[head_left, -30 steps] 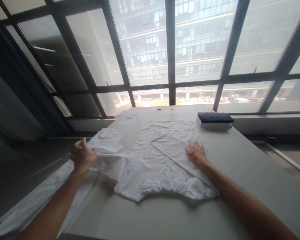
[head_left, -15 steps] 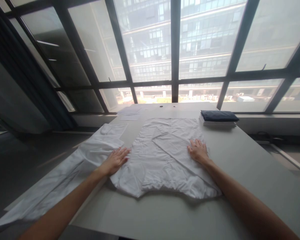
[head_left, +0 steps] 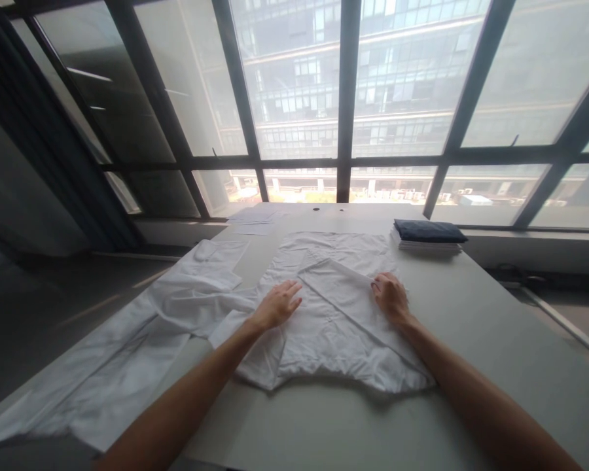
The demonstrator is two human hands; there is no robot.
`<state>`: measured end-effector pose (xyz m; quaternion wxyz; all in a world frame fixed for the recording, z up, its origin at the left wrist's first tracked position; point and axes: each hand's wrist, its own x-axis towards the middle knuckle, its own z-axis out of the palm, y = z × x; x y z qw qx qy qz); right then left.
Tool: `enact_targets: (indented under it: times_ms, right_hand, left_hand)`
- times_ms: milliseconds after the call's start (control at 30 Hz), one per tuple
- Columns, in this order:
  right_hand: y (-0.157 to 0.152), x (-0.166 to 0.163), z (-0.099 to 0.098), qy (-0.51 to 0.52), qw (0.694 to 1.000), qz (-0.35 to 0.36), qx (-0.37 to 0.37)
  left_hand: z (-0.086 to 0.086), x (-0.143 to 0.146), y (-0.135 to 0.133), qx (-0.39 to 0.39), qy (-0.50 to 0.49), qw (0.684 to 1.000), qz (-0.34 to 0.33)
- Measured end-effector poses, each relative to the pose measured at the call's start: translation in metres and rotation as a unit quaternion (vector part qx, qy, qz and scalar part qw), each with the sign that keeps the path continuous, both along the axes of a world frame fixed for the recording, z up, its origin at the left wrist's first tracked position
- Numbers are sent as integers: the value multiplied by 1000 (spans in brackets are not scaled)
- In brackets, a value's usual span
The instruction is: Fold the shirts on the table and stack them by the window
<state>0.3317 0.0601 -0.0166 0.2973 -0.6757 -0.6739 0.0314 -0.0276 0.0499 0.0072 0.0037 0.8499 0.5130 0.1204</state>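
Observation:
A white shirt [head_left: 324,340] lies spread on the table, creased, with a sleeve [head_left: 341,288] folded diagonally across its body. My right hand [head_left: 391,297] is at the right side of the shirt, its fingers curled on the sleeve's edge, which is slightly raised there. Over the left part of the shirt is my left hand [head_left: 277,304], fingers stretched out and holding nothing. Whether its fingertips touch the cloth, I cannot tell. Another stretch of white cloth [head_left: 142,347] runs from the shirt's left side down over the table's left edge.
A folded dark blue garment [head_left: 428,231] tops a small stack of white cloth [head_left: 429,247] at the table's back right. White sheets [head_left: 252,222] lie at the back left. The white table [head_left: 476,327] reaches toward large windows, with a dark curtain [head_left: 53,131] at the left.
My left hand has moved right, from the shirt's left edge to over its body. My right hand's fingers have curled from flat onto the sleeve, lifting its edge a little.

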Motion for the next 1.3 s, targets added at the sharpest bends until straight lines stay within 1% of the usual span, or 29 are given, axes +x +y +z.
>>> enact_targets:
  times_ms: [67, 167, 200, 300, 400, 467, 500, 533, 567, 633, 667, 700, 733, 800, 867, 933, 967, 1000, 1067, 1167, 1233, 1267, 1300]
  right_hand:
    - [2, 5, 3, 59, 997, -34, 27]
    - [9, 19, 9, 150, 982, -93, 67]
    - [13, 26, 11, 182, 973, -115, 84]
    - [22, 57, 16, 266, 933, -198, 137]
    - [28, 97, 17, 288, 897, -297, 154]
    - [29, 121, 21, 257, 893, -336, 157]
    - [29, 130, 25, 234, 896, -338, 166]
    - [29, 134, 30, 209, 904, -326, 179]
    - [28, 135, 36, 185, 916, -298, 192]
    - [25, 123, 47, 137, 950, -203, 193]
    - [23, 111, 51, 110, 967, -150, 172]
    - [19, 96, 52, 78, 983, -98, 135]
    - [15, 79, 51, 36, 994, -61, 88]
    - [4, 47, 45, -54, 998, -38, -1]
    - [-9, 24, 35, -141, 987, -18, -70]
    - [-19, 14, 29, -196, 974, -14, -110]
    - [-23, 16, 27, -207, 971, -21, -120]
    - [-26, 21, 28, -208, 970, -34, -121]
    - [-27, 42, 32, -189, 974, -77, -102]
    - [-24, 94, 42, -108, 980, -163, -46]
    - [-22, 138, 47, 2, 976, -219, 3]
    - [-22, 160, 49, 72, 967, -242, 40]
    - [-23, 181, 50, 146, 947, -274, 82]
  left_hand:
    - [-11, 15, 5, -5, -24, 1000, 11]
    - [-24, 17, 10, -15, -31, 999, 14]
    - [-27, 15, 10, -15, -31, 999, 11]
    - [-30, 10, 10, -17, -30, 999, 14]
    - [-29, 11, 9, -30, -31, 999, 23]
    - [-29, 14, 9, -32, -33, 999, 26]
    - [-29, 15, 9, -32, -34, 999, 26]
    - [-29, 16, 9, -31, -36, 999, 26]
    - [-29, 16, 9, -29, -38, 999, 26]
    - [-29, 17, 9, -25, -44, 998, 24]
    - [-29, 16, 10, -23, -47, 998, 24]
    - [-29, 16, 10, -21, -48, 998, 24]
    - [-30, 15, 10, -20, -48, 998, 23]
    - [-30, 14, 10, -19, -46, 999, 20]
    - [-30, 13, 11, -19, -45, 999, 18]
    - [-31, 12, 12, -18, -47, 999, 17]
    - [-31, 12, 12, -17, -49, 999, 17]
    - [-31, 12, 13, -17, -50, 998, 17]
    - [-32, 13, 13, -18, -51, 998, 17]
    - [-32, 14, 14, -18, -55, 998, 20]
    - [-32, 14, 14, -14, -62, 998, 19]
    - [-32, 14, 14, -12, -64, 998, 19]
    - [-33, 15, 14, -10, -66, 998, 19]
